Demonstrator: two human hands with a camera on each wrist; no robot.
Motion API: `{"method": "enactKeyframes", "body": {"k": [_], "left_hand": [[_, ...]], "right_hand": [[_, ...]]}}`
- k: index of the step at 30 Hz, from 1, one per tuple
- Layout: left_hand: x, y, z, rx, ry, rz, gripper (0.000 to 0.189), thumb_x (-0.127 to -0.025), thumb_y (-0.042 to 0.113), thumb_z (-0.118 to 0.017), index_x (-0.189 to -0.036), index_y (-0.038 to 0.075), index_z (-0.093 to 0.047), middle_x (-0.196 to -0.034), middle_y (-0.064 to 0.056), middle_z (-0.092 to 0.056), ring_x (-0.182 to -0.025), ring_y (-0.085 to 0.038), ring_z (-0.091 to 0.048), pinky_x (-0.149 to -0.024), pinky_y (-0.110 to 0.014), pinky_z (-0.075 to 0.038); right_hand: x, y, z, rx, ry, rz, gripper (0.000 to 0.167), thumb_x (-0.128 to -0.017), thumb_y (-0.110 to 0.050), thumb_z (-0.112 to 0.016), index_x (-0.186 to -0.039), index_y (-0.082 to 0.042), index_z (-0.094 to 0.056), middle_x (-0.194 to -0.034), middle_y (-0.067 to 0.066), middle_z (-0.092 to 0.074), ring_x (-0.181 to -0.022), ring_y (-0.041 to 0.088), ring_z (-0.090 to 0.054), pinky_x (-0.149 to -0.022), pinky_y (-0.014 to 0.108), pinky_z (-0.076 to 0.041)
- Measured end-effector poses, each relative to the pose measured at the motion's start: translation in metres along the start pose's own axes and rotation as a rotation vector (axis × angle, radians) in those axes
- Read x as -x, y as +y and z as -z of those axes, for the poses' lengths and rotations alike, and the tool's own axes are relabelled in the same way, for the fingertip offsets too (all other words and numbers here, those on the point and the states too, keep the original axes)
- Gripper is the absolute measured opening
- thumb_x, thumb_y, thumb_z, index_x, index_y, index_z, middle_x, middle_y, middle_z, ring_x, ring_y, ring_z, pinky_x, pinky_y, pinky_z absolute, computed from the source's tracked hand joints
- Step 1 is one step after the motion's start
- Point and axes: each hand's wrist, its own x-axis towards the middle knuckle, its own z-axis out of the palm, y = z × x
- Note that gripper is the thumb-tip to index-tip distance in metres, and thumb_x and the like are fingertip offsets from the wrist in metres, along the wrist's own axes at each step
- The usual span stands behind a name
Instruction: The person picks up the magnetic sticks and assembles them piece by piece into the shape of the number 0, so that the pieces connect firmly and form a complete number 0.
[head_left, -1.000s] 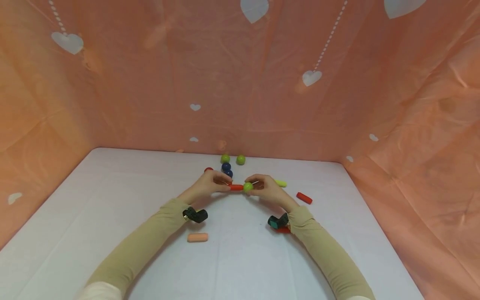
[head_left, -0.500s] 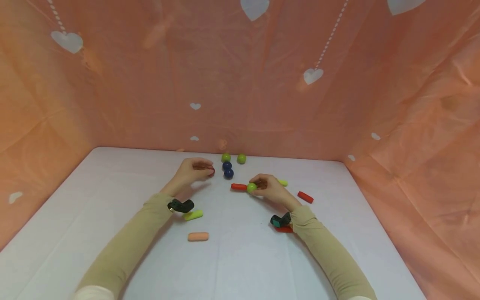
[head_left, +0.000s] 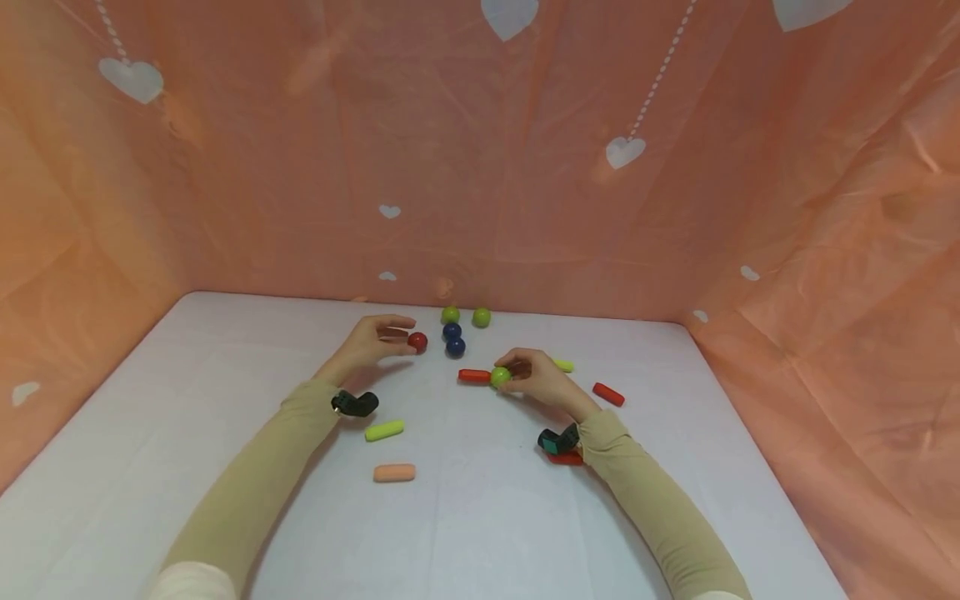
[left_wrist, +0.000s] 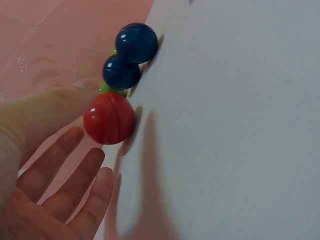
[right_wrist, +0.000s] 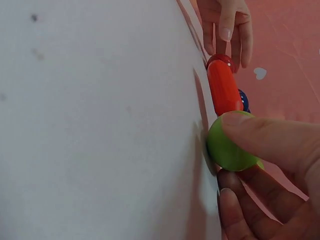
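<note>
Now that the left hand (head_left: 367,342) has left the red faceted stick (head_left: 474,377) for a glossy red ball (head_left: 417,342) on the white table (head_left: 480,533), the right hand (head_left: 542,379) apparently steadies that stick alone, by the head view. Left wrist view: spread loosely, gripping nothing. Right wrist view: pinching a glossy lime-green ball (right_wrist: 231,147), which touches the stick.

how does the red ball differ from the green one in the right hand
The green ball is pinched by the right hand; the red ball sits ungripped by the left hand. The green ball meets a red stick; the red ball stands apart from it. Both are round.
</note>
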Motion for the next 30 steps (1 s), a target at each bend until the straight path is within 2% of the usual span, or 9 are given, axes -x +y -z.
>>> {"method": "enactKeyframes", "body": {"k": [5,7,11,17,22,30], "left_hand": [[-0.005,-0.001,-0.006,0.005,-0.02,-0.023,0.05,-0.082,0.012,-0.077,-0.128,0.004,-0.059,-0.123,-0.012,-0.061,-0.112,-0.029,-0.058,-0.098,-0.043,-0.045],[-0.006,-0.001,-0.008,-0.012,-0.014,-0.042,0.046,-0.082,0.009,-0.076,-0.125,0.003,-0.061,-0.12,-0.013,-0.062,-0.109,-0.028,-0.059,-0.096,-0.042,-0.047],[-0.006,0.001,-0.012,-0.049,0.009,-0.073,0.039,-0.082,0.004,-0.075,-0.119,0.0,-0.064,-0.115,-0.015,-0.064,-0.105,-0.029,-0.06,-0.093,-0.041,-0.049],[-0.005,0.003,-0.015,-0.081,0.012,-0.05,0.035,-0.082,0.004,-0.075,-0.115,0.0,-0.066,-0.112,-0.014,-0.064,-0.102,-0.027,-0.061,-0.09,-0.039,-0.051],[-0.002,0.006,-0.016,-0.109,0.017,-0.059,0.034,-0.083,0.006,-0.075,-0.115,0.0,-0.066,-0.112,-0.014,-0.065,-0.102,-0.028,-0.062,-0.09,-0.04,-0.05],[0.011,0.012,-0.019,0.013,-0.005,0.013,0.036,-0.087,0.013,-0.072,-0.12,0.003,-0.064,-0.112,-0.01,-0.065,-0.103,-0.024,-0.059,-0.091,-0.036,-0.049]], "right_hand": [[-0.001,-0.001,0.001,0.005,-0.005,-0.01,0.035,-0.082,-0.005,-0.075,-0.115,-0.002,-0.063,-0.111,0.01,-0.063,-0.102,0.025,-0.059,-0.09,0.036,-0.05],[-0.003,0.003,0.001,0.005,-0.004,-0.007,0.034,-0.081,-0.008,-0.077,-0.114,-0.006,-0.064,-0.11,0.005,-0.063,-0.101,0.021,-0.06,-0.09,0.034,-0.05],[-0.004,0.002,0.001,-0.004,-0.016,-0.011,0.034,-0.082,-0.007,-0.076,-0.114,-0.006,-0.064,-0.111,0.005,-0.063,-0.102,0.021,-0.06,-0.091,0.034,-0.05],[-0.005,0.001,0.001,-0.01,-0.017,-0.023,0.034,-0.082,-0.007,-0.076,-0.114,-0.006,-0.064,-0.11,0.004,-0.063,-0.1,0.02,-0.06,-0.09,0.033,-0.05],[-0.004,0.002,0.002,-0.006,-0.018,-0.016,0.034,-0.082,-0.006,-0.076,-0.114,-0.005,-0.064,-0.11,0.006,-0.063,-0.101,0.021,-0.06,-0.09,0.033,-0.05],[-0.003,0.003,0.001,-0.018,-0.011,-0.025,0.035,-0.081,-0.009,-0.078,-0.113,-0.007,-0.065,-0.111,0.005,-0.064,-0.101,0.02,-0.061,-0.089,0.033,-0.05]]}}
